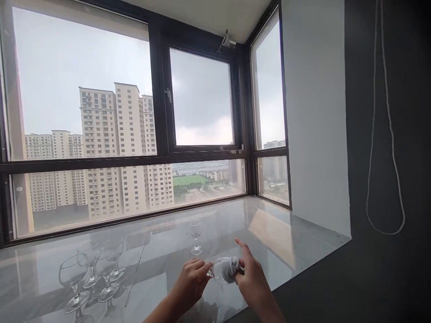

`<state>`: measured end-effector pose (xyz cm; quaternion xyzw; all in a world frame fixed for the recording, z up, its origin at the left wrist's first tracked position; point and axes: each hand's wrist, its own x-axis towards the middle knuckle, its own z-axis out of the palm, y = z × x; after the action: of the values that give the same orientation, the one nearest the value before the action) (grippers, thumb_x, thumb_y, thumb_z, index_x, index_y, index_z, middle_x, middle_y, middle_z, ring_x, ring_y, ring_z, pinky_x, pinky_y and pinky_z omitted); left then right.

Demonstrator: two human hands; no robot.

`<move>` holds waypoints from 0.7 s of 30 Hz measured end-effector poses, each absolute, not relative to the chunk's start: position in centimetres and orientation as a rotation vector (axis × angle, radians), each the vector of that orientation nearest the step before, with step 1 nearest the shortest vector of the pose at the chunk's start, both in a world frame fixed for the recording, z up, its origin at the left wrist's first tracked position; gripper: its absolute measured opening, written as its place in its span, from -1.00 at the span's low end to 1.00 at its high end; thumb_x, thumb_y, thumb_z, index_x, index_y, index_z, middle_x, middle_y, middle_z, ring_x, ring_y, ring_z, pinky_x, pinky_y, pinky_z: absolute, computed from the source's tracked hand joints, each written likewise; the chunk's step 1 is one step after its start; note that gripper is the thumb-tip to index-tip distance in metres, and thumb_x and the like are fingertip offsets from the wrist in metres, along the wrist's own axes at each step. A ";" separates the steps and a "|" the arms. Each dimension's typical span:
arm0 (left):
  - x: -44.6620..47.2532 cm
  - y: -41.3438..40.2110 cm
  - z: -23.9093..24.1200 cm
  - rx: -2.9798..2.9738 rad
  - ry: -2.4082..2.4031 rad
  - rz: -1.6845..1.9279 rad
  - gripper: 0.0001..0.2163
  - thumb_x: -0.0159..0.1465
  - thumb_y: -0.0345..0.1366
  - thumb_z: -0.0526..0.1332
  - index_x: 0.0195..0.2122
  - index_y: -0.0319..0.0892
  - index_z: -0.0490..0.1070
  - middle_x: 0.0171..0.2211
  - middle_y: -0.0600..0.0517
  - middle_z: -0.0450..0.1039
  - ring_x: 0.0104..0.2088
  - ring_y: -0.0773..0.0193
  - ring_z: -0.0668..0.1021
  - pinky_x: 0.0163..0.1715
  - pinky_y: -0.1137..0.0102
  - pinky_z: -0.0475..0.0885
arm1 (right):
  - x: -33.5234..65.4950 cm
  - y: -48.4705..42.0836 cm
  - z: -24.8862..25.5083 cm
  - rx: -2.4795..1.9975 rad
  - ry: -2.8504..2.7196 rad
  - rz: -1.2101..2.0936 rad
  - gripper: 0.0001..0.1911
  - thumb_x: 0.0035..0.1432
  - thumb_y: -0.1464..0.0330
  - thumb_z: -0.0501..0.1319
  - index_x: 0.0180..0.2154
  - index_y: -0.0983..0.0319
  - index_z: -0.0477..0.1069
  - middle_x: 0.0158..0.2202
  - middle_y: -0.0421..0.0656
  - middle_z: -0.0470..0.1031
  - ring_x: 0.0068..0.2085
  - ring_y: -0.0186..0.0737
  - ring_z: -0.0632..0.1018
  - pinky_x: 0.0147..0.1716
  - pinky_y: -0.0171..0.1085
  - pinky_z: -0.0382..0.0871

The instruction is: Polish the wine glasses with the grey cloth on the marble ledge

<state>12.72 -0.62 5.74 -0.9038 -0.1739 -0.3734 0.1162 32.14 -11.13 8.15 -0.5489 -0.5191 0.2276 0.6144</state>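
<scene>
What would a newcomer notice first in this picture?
First, the hands low in the middle: the left hand holds a wine glass on its side, and the right hand presses a grey cloth into it. Behind, one small glass stands alone on the marble sill; a cluster of glasses stands left.

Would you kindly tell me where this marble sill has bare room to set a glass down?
Widest bare patch of the grey marble sill: between the small clear stemmed glass and the white wall. Crowded: the left end, with several clear wine glasses, and the near middle, where left hand and right hand hold a clear glass and grey cloth.
</scene>
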 end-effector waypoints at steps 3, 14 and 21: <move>12.9 -1.0 5.7 -2.631 -0.483 -1.053 -0.76 0.38 -0.39 0.08 -0.05 -0.15 0.51 -0.47 -0.02 0.54 -0.47 0.21 0.54 -0.38 0.37 0.42 | 32.8 -11.5 8.2 -1.254 -1.234 0.566 -0.18 -0.07 0.34 0.14 0.29 0.24 0.21 -0.51 -0.28 0.45 -0.45 -0.23 0.42 -0.45 -0.32 0.24; 12.9 -0.5 5.6 -2.943 -0.638 -1.148 -0.84 0.34 -0.29 0.20 -0.30 -0.13 0.58 -0.56 0.07 0.42 -0.51 0.30 0.43 -0.47 0.44 0.22 | 32.2 -11.8 7.9 -0.947 -0.982 1.017 -0.07 -0.15 0.04 0.47 0.19 0.27 0.26 -0.45 -0.21 0.53 -0.38 -0.19 0.48 -0.39 -0.30 0.24; 12.9 0.5 5.4 -3.365 -1.141 -1.420 -0.84 0.16 -0.23 0.36 -0.45 -0.22 0.56 -0.58 0.10 0.33 -0.48 0.31 0.36 -0.40 0.42 0.20 | 31.1 -10.8 7.3 -0.791 -0.661 0.987 -0.08 -0.16 0.09 0.53 0.16 0.23 0.21 -0.32 -0.14 0.63 -0.29 -0.12 0.59 -0.29 -0.25 0.40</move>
<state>12.90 0.46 5.36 -0.8283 -0.2810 -0.3495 -0.3359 31.13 -10.76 7.30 -0.3627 -0.3032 0.4527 0.7560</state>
